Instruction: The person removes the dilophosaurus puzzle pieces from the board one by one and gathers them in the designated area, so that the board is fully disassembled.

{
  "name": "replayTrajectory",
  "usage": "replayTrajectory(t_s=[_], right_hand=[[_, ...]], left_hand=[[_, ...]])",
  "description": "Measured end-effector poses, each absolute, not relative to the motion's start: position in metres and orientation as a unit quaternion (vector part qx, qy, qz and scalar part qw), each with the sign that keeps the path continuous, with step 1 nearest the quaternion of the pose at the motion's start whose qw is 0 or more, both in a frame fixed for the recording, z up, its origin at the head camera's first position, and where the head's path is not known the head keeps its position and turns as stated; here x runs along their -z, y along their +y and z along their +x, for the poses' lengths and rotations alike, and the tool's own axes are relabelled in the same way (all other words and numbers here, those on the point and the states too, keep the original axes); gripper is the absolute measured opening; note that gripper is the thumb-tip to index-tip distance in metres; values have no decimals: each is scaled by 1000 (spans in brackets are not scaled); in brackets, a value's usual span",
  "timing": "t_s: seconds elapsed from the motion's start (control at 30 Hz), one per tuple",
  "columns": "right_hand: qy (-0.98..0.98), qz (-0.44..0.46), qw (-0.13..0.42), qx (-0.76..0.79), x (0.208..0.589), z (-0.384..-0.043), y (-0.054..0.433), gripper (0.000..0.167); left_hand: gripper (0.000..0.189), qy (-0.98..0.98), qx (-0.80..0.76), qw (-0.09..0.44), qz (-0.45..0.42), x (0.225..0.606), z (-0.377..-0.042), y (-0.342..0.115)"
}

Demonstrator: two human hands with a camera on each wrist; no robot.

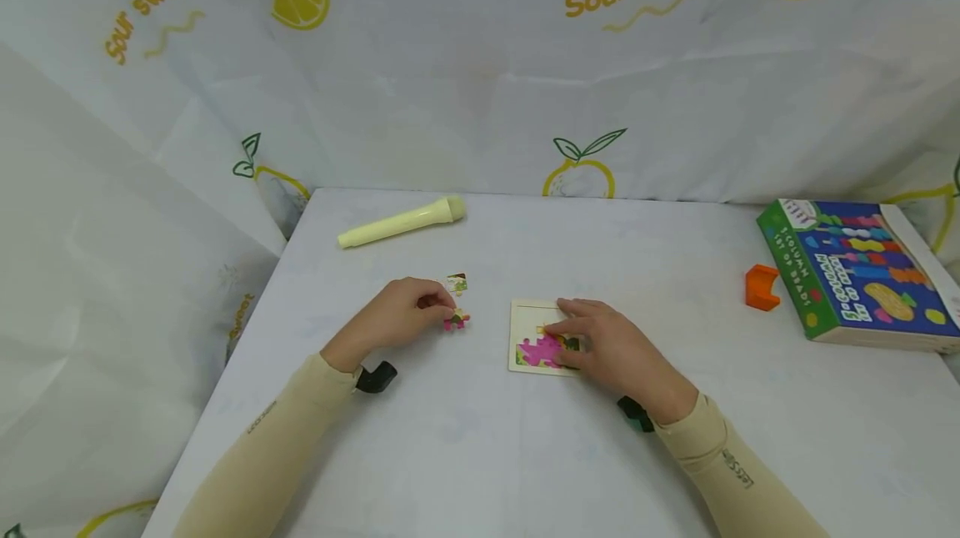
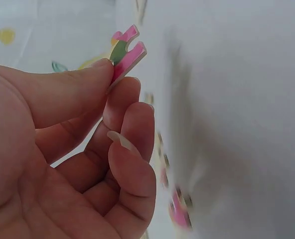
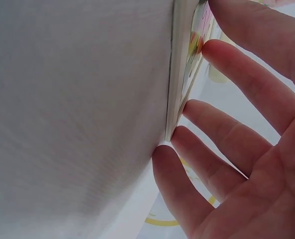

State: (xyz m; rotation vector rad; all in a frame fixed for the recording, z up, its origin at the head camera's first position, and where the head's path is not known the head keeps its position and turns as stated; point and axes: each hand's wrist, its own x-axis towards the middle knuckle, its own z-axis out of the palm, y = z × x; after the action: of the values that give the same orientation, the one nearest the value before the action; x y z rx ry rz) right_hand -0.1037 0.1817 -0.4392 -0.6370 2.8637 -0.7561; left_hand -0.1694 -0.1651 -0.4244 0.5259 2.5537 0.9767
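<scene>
Between thumb and forefinger my left hand pinches a pink and green jigsaw piece, held just above the table. Another jigsaw piece with a dark and pale print lies beyond those fingers. My right hand rests over the right side of a square puzzle tray, its fingertips touching the tray and the pieces in it. Joined pink pieces fill the lower part of the tray. In the right wrist view the fingers are spread and fairly straight along the tray's edge; part of the tray is hidden beneath them.
A pale yellow toy microphone lies at the back left of the white table. Over at the right are an orange block and a blue and green bead-set box. A lemon-print curtain hangs behind the table.
</scene>
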Motion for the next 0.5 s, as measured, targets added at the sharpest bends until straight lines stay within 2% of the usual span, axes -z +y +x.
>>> replayTrajectory(t_s=[0.27,0.37,0.5], right_hand=[[942,-198,63,265,437,-103,183,43],[941,-187,80,272,437,-104,182,48],[943,-176,85,270,436,-107,183,46]], left_hand=[[8,917,-337,156,148,429,-164,-213],[7,920,-333,150,143,431,-162,-222],[7,918,-338,142,152,434,-162,-224]])
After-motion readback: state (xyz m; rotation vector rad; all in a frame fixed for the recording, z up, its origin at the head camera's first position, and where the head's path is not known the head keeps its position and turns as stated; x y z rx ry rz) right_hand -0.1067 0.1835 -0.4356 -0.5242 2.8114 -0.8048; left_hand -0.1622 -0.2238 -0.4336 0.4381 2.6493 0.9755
